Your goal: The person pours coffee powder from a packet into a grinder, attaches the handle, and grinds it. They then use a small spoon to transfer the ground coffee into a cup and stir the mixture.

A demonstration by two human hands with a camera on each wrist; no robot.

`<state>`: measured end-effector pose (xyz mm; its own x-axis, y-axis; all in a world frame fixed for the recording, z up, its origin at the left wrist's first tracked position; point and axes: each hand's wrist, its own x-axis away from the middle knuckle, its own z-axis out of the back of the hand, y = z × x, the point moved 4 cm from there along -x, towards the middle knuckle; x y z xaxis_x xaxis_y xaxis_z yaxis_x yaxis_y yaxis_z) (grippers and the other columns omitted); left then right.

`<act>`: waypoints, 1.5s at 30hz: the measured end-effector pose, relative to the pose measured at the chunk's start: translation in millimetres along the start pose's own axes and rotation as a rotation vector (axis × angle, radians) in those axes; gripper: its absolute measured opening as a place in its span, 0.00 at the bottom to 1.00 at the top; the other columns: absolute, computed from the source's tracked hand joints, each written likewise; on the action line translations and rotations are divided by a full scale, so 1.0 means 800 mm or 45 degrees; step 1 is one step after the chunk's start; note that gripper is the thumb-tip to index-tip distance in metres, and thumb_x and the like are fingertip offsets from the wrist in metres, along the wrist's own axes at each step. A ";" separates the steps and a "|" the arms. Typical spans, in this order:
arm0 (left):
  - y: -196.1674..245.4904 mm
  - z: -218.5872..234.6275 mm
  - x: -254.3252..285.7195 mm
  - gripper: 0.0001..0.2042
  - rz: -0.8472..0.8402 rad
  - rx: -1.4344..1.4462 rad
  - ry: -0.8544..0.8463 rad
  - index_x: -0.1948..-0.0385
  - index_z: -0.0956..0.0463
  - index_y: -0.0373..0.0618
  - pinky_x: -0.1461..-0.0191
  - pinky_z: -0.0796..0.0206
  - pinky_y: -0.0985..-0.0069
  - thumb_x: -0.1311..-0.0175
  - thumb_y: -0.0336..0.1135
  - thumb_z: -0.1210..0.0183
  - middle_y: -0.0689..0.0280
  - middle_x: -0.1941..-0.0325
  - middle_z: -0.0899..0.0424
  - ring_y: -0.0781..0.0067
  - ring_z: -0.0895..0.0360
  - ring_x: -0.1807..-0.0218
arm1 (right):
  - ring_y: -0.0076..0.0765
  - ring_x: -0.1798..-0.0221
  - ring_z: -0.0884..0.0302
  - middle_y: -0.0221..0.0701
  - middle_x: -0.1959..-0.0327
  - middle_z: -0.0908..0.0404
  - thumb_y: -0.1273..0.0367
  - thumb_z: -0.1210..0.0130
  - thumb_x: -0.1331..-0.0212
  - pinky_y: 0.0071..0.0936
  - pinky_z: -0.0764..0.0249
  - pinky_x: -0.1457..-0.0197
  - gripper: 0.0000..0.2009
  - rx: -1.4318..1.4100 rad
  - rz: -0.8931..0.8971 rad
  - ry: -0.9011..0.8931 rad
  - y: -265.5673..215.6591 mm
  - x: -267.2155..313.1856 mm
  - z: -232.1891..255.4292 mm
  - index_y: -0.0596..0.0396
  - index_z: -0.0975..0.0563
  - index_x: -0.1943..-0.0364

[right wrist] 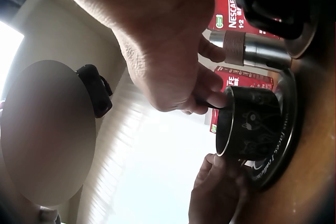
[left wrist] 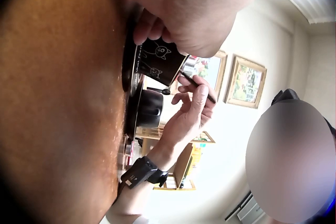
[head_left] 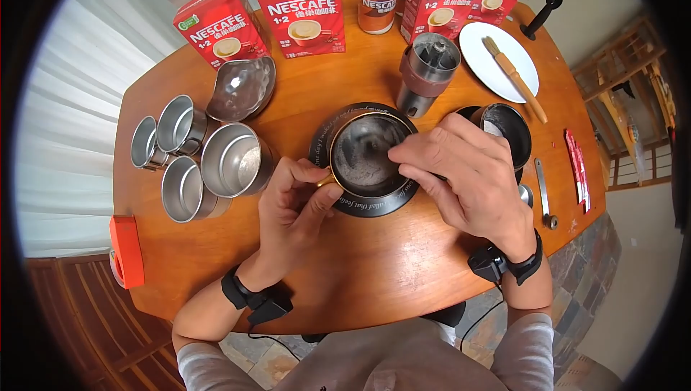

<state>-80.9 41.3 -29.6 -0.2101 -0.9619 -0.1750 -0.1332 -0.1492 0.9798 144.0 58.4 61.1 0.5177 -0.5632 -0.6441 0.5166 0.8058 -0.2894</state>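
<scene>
Over cup [left wrist: 160, 62] | right hand [head_left: 471, 178] arched, fingers [head_left: 425, 152] pinching stick [left wrist: 188, 78] | left fingers [head_left: 309, 173] pinch handle [head_left: 324, 181]

Cup [right wrist: 256, 129] smooth; table [head_left: 374, 268] glossy wood; containers [head_left: 232, 159] shiny metal.

Black round cup with white line-drawn cats, gold-coloured rim and handle [right wrist: 256, 129]: upright on your black round saucer with white lettering [head_left: 368, 207], which lies flat on the surface [head_left: 389, 265]. Handle pinched in your left grip [head_left: 295, 204]. Inside: pale, greyish contents, darker patch; liquid or powder unclear. Thin dark stick [left wrist: 190, 80], slanted at the rim, pinched in your right grip [head_left: 468, 175]; its lower end unclear.
</scene>
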 end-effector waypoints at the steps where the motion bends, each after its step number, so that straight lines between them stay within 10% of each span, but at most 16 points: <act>1: 0.000 0.000 0.000 0.08 -0.004 -0.016 -0.005 0.53 0.30 0.42 0.63 0.23 0.82 0.26 0.21 0.40 0.65 0.55 0.21 0.80 0.21 0.61 | 0.37 0.67 0.24 0.29 0.66 0.17 0.79 0.31 0.54 0.33 0.24 0.69 0.13 0.057 0.013 0.013 0.000 0.001 -0.001 0.56 0.18 0.62; 45: 0.002 -0.009 0.008 0.11 -0.070 -0.216 -0.031 0.50 0.29 0.43 0.63 0.32 0.85 0.27 0.19 0.39 0.67 0.57 0.22 0.86 0.26 0.64 | 0.37 0.70 0.27 0.29 0.69 0.22 0.75 0.30 0.52 0.32 0.26 0.71 0.10 0.233 0.059 -0.008 -0.011 -0.004 -0.004 0.55 0.19 0.67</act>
<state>-75.4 33.6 -28.3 -0.2306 -0.9457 -0.2290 0.0195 -0.2398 0.9706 135.7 53.8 63.1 0.5479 -0.5279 -0.6490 0.6072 0.7846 -0.1256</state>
